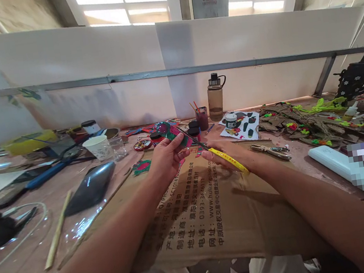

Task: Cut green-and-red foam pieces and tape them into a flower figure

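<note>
My left hand (pixel 167 157) pinches a small painted piece (pixel 168 130), green with magenta; its material is hard to make out. In my right hand (pixel 230 151) are scissors with a yellow handle (pixel 228 159). Their dark blades (pixel 192 137) point up and left, right beside the painted piece; whether they touch it I cannot tell. Both hands are above a printed cardboard sheet (pixel 195 225). Another green and red painted piece (pixel 142 166) lies on its left far edge. The fingers of my right hand are partly hidden behind the handle.
Paint jars (pixel 193 130), a brush cup (pixel 202 119) and a brown bottle (pixel 216 97) stand behind the hands. Pliers (pixel 270 151) lie to the right, near a white paint-smeared sheet (pixel 240 125). On the left are a paper cup (pixel 97 148), a dark phone-like slab (pixel 90 186) and a stick (pixel 58 230).
</note>
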Available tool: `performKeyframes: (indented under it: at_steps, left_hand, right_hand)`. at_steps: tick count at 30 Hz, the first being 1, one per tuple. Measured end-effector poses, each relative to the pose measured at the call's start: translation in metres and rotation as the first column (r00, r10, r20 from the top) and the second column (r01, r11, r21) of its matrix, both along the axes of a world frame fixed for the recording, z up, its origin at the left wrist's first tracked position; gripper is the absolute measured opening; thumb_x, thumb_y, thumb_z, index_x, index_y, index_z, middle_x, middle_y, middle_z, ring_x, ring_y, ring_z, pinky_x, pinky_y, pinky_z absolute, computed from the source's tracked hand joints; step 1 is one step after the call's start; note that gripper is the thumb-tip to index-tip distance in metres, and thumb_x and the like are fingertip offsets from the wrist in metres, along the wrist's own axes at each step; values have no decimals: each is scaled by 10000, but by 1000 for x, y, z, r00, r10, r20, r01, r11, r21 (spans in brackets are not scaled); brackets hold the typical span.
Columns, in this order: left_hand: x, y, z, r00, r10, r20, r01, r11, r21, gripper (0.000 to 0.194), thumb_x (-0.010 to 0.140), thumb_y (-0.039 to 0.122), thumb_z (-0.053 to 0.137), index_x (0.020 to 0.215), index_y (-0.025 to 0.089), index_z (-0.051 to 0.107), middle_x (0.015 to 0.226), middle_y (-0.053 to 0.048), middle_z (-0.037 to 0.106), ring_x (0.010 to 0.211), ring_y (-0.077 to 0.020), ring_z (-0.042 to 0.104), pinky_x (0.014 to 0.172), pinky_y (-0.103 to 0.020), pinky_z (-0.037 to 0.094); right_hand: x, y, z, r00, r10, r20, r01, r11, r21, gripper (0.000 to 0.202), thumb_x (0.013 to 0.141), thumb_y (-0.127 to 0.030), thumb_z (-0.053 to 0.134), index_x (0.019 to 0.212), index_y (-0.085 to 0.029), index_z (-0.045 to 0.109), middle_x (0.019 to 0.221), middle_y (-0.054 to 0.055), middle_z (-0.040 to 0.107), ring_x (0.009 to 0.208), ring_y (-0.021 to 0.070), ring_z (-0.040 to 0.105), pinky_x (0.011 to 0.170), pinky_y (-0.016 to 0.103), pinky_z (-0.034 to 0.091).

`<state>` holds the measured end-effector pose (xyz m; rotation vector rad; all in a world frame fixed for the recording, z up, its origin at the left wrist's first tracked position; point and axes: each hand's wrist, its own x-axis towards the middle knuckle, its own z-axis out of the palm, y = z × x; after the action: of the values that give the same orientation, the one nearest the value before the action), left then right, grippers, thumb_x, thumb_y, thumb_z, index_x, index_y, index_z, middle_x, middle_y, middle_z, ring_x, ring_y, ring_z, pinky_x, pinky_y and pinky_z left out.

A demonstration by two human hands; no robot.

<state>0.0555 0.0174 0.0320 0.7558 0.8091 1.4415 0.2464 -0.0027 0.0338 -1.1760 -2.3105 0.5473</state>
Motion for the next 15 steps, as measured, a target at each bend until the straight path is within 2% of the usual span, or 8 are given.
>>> performKeyframes:
  at_steps: [6,15]
  left_hand:
    - [2,0,1,1000,-16,4,16,1000,7,125,798,79,716,720,135,636,650,-21,699,491,-111,628,486,-218,552]
    - [1,2,-5,1000,-16,-16,17,999,29,141,764,114,765,726,138,631,655,-20,699,509,-113,630,513,-227,567]
  right_hand:
    - [0,-4,0,998,5,-70,-11,997,-75,540,938,-691,382,732,-196,452,678,-18,469,615,116,410,575,262,297]
    - [-1,-4,1,994,38,-104,-47,995,-83,546,917,-700,408,754,-186,491,689,-20,466,612,112,392,576,263,315]
